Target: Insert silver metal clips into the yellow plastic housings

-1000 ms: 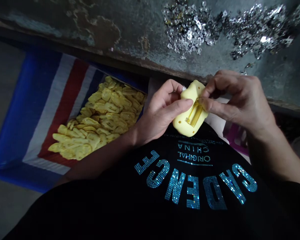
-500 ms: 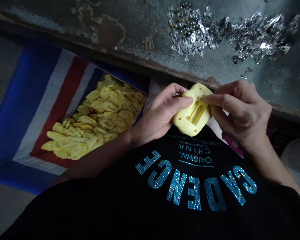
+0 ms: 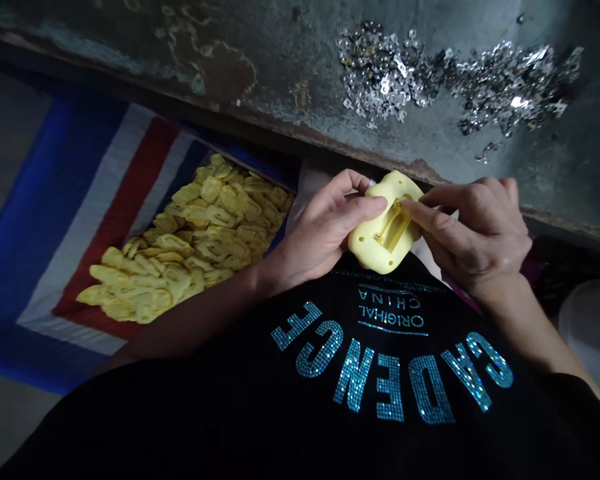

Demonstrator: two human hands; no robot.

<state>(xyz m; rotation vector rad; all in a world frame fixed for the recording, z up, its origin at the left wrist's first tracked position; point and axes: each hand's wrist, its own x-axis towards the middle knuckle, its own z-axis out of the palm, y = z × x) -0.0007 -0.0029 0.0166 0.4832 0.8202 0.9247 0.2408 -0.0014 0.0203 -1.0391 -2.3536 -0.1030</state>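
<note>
Clamping yellow casing [image 3: 367,250], left hand [image 3: 323,230] keeps slotted face up, long axis slanting upper-right to lower-left; right hand [image 3: 480,233] touches slot [image 3: 391,232], grip closure undeterminable

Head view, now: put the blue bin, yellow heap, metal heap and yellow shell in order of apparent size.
1. Blue bin
2. Yellow heap and metal heap: too close to rank
3. Yellow shell

The head view looks steeply down from just above the chest, close over the hands [image 3: 325,223].
</note>
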